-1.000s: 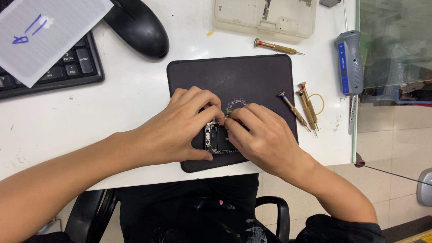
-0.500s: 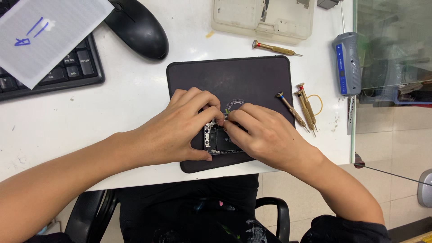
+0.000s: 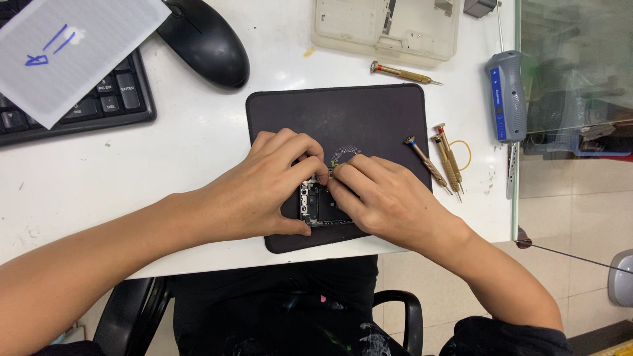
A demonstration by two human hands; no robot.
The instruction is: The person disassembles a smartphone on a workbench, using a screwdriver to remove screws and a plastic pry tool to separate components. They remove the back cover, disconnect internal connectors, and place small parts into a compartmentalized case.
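Both hands are bunched over an opened phone [image 3: 321, 206] lying on the dark mat [image 3: 343, 112], long axis running 12 to 6. Left hand [image 3: 264, 188] wraps it from the 9 o'clock side, thumb along the bottom edge. Right hand [image 3: 382, 201] comes in from 3, fingertips pinched at the top edge; can't tell on what. Screwdrivers [image 3: 442, 161] sit off at 3.

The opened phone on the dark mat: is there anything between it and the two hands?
Nothing visible stands between them. The left hand and the right hand both rest directly on the opened phone, fingertips meeting at its top edge. The small screwdrivers lie apart at the right edge of the dark mat.
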